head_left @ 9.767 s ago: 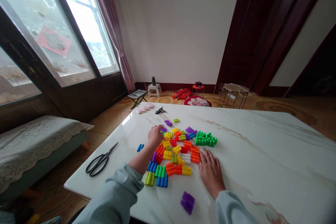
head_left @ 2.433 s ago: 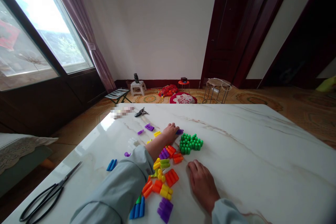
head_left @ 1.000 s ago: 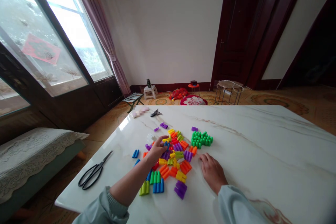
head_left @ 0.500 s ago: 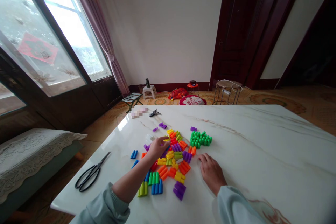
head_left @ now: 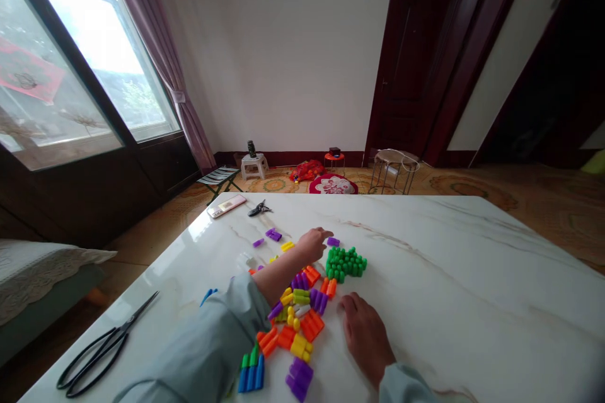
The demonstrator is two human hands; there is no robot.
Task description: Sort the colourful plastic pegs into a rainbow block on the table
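My left hand (head_left: 314, 245) reaches over the pile, fingers stretched toward a lone purple block (head_left: 333, 242) at the back; I cannot tell whether they touch it. Just to the right stands a tight cluster of green blocks (head_left: 346, 264). Below my left forearm spreads a heap of plastic building blocks, with orange (head_left: 312, 325), yellow (head_left: 301, 347) and purple (head_left: 299, 379) ones showing; my sleeve hides part of it. On the table right of the heap rests my right hand (head_left: 366, 334), palm down with loosely bent fingers and no block seen in it.
Black-handled scissors (head_left: 108, 343) lie at the left of the white marble-look table (head_left: 454, 289). Toward the back left corner are a phone (head_left: 227, 206) and small black clippers (head_left: 259, 208). Stools, one of them round (head_left: 396, 157), stand on the floor beyond.
My left hand has moved right and away from me, from the yellow blocks to the lone purple one. The view has shifted slightly; my right hand stays on the table.
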